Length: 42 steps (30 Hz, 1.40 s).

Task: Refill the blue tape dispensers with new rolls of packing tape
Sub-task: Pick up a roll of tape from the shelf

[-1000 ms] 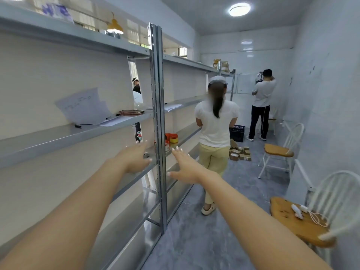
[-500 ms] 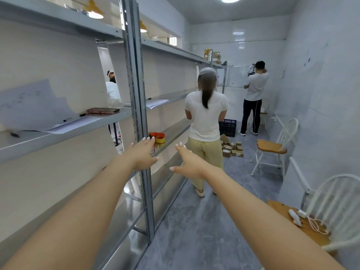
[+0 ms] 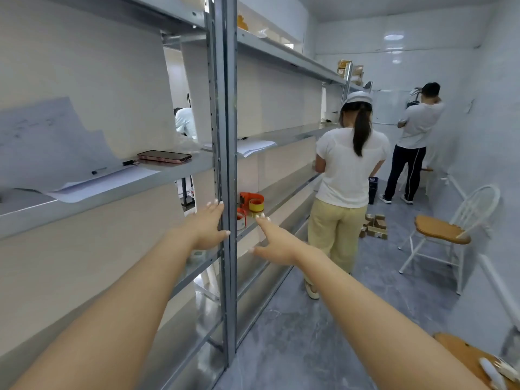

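Step in hand: approach and reach. Left hand [image 3: 206, 225] and right hand [image 3: 271, 240] are both spread wide and hold nothing. Tape rolls [image 3: 253, 204], orange and yellow, sit at the front edge of the lower shelf [image 3: 284, 192], just beyond the upright post [image 3: 225, 164]. No blue dispenser is visible. Next move, as judged: extend past the post and close on 1 roll.

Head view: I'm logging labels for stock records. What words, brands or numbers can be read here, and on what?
None can be read.
Sheets of paper on the shelf: faint marks, too blurred.
Dark crate on the floor: pale label, too small.
Cardboard boxes on the top shelf: print too small.
Tape rolls: no text visible.
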Each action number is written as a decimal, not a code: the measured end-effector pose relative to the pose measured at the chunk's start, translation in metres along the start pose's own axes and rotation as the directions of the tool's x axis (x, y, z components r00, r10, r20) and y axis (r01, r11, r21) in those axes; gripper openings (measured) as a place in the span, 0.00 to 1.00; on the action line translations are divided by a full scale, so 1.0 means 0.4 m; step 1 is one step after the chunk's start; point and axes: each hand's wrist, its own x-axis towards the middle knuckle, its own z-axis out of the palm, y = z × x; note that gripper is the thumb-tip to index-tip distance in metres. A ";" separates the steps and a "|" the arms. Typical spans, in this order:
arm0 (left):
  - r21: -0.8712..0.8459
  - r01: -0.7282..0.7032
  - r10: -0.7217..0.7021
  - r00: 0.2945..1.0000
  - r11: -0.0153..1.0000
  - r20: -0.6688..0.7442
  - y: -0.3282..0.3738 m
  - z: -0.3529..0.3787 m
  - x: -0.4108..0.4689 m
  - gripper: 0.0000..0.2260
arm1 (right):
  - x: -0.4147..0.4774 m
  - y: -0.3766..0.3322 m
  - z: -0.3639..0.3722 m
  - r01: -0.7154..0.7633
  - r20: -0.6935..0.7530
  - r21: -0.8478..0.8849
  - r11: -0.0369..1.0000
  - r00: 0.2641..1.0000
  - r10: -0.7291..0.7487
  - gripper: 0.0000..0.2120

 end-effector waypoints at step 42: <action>-0.439 0.666 -0.672 0.721 0.603 0.171 -0.697 0.583 0.458 0.45 | 1.146 0.147 0.637 0.551 0.581 0.001 0.835 0.679 -0.449 0.54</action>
